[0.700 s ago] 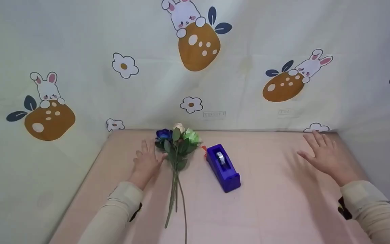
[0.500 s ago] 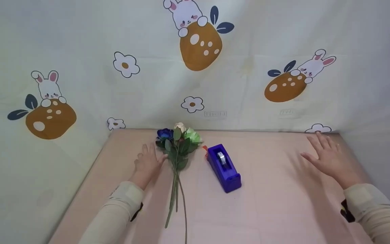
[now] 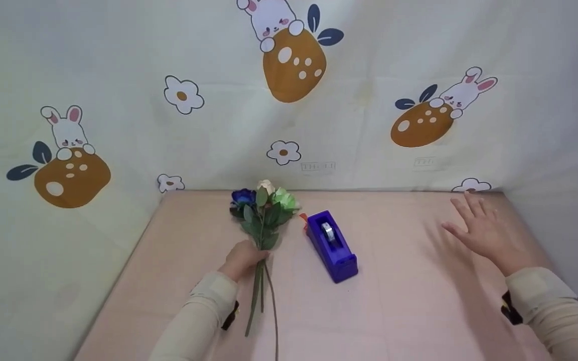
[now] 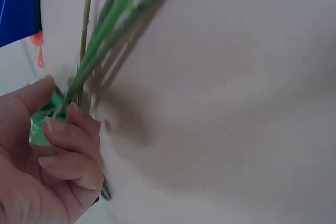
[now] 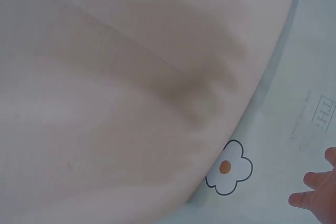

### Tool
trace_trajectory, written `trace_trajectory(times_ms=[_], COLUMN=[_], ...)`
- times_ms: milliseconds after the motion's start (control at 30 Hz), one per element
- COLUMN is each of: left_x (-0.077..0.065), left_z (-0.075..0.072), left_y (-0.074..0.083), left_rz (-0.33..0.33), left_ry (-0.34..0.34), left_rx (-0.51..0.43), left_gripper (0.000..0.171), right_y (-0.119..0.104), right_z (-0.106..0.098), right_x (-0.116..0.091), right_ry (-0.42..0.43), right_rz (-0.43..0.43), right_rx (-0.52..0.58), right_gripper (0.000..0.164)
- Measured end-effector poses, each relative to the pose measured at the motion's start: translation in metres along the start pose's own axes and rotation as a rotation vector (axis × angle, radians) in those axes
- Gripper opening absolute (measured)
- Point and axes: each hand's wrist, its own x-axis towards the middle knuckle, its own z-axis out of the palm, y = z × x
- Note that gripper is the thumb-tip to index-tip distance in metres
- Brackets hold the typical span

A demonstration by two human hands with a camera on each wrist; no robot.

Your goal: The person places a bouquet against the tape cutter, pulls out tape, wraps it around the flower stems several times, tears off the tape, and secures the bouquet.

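Observation:
My left hand is at the stems of a bunch of artificial roses, just below the leaves. One bloom is dark blue, one cream and one light green; the flower heads lie toward the back of the table. The left wrist view has my thumb on one side of the green stems and my curled fingers on the other. Off to the right, my right hand hovers with fingers spread and nothing in it. Only its fingertips show in the right wrist view.
A blue tape dispenser with a roll of tape stands right of the flowers, a small orange-red piece sticking out beside it. The pink table ends at a cloth backdrop printed with rabbits and flowers.
My left hand has moved right and nearer to me, from beside the leaves onto the stems, and its spread fingers have curled round them. My right hand has barely moved.

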Motion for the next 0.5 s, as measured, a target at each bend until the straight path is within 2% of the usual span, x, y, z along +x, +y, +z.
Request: trace_trajectory(times_ms=[133, 200, 400, 500], left_x=[0.001, 0.001, 0.003, 0.004], left_z=[0.013, 0.018, 0.021, 0.022], left_y=[0.0, 0.0, 0.002, 0.001], left_rz=[0.014, 0.017, -0.026, -0.024], left_ry=[0.038, 0.048, 0.011, -0.002], left_rx=[-0.054, -0.047, 0.026, 0.021], left_gripper=[0.017, 0.01, 0.014, 0.013], right_y=[-0.001, -0.001, 0.0, 0.001], right_z=[0.001, 0.002, 0.003, 0.005], right_x=[0.001, 0.001, 0.0, 0.0], right_ry=[-0.016, -0.018, -0.016, -0.014], right_rz=[0.012, 0.017, 0.008, 0.0], right_rx=[0.021, 0.025, 0.045, 0.041], right_gripper=[0.074, 0.074, 0.072, 0.071])
